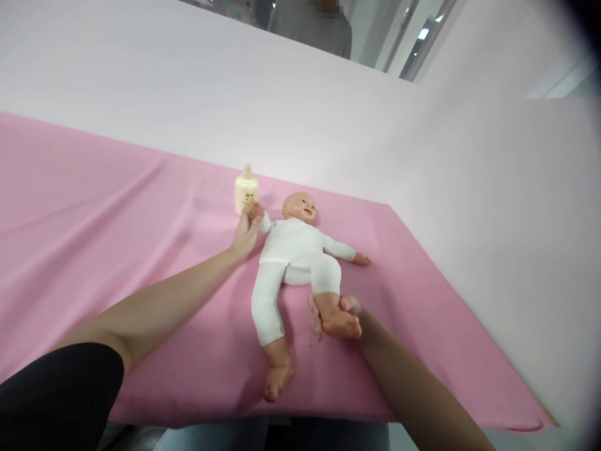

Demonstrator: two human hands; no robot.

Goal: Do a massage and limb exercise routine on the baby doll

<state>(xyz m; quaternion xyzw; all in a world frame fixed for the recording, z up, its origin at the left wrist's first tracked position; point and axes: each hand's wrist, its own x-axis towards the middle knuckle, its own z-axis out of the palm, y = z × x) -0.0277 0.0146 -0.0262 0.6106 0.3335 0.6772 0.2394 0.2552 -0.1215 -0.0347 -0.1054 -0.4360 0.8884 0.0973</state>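
Note:
A baby doll (293, 250) in a white suit lies on its back on the pink cloth (117, 207), head toward the far wall. My left hand (246, 230) reaches forward and grips the doll's raised hand, just below a small cream bottle (246, 191). My right hand (335, 316) is wrapped around the doll's bent leg at the ankle and foot, lifting it slightly off the cloth. The doll's other leg lies straight toward me, and its other arm stretches out to the right.
The pink cloth covers a table that ends at a near edge (328, 421) and a right edge (469, 326). White partition walls (493, 188) stand behind and to the right. A person in grey (312, 28) stands beyond the back partition.

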